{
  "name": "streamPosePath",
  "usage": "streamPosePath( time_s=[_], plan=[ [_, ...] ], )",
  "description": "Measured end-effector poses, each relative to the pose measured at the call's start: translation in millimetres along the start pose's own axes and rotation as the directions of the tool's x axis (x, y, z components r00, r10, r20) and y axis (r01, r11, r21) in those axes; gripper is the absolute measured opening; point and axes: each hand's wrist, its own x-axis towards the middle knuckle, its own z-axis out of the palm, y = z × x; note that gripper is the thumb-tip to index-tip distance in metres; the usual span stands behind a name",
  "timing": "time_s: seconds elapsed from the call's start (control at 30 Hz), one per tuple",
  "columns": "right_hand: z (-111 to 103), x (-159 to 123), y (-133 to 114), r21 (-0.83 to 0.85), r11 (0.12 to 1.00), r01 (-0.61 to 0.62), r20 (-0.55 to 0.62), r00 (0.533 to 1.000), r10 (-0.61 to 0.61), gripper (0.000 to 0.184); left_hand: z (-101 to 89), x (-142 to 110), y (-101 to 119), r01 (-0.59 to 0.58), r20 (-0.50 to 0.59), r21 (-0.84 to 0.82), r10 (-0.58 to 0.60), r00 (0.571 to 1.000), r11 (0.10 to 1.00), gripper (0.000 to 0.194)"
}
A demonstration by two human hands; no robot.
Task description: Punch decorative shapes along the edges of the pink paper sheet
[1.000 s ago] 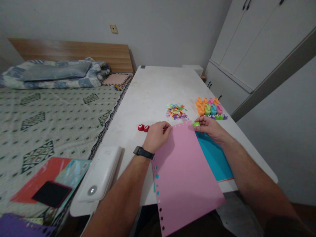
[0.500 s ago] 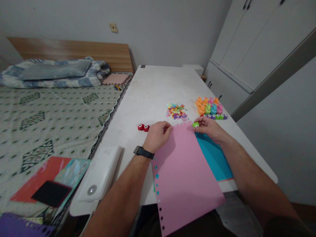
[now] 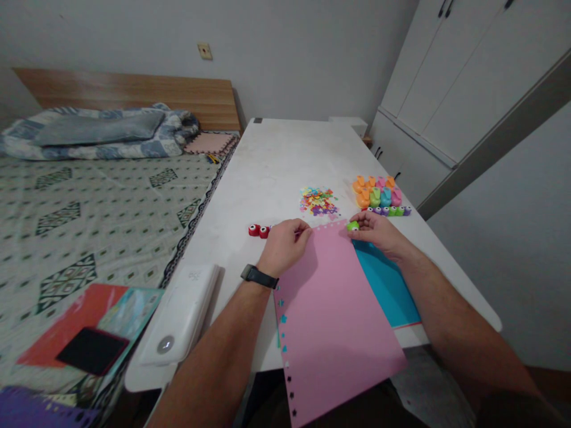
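While our left hand (image 3: 288, 244) pinches the pink sheet (image 3: 334, 309) by its far left corner, our right hand (image 3: 377, 233) holds the green punch (image 3: 353, 226) in its fingers at the far right corner. The sheet partly covers blue paper (image 3: 389, 285) and overhangs the desk (image 3: 281, 154). Confetti (image 3: 319, 201) lies just beyond; red punches (image 3: 254, 230) sit beside our left hand.

Green punch (image 3: 352, 226) slightly farther left than before
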Motion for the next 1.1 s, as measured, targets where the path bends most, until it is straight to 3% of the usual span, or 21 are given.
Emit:
streamPosePath(
  time_s=[0.4, 0.77, 1.1],
  plan=[
    [0.9, -0.4, -1.5, -0.024, 1.0, 0.018, -0.019, 1.0, -0.018, 0.053, -1.7, 0.2, -2.4, 0.057, -0.025, -0.102, -0.06, 0.998, 0.993, 0.021],
    [3.2, 0.5, 1.3, 0.055, 0.998, 0.041, -0.02, 0.999, -0.04, 0.052, -4.1, -0.5, 3.7, 0.08, -0.015, -0.145, -0.083, 0.996, 0.986, 0.023],
    [2.4, 1.2, 3.2, 0.08, 0.995, 0.063, -0.033, 0.998, -0.06, 0.05, 1.9, 1.0, -8.3, 0.116, -0.02, -0.208, -0.123, 0.992, 0.971, 0.026]
  ],
)
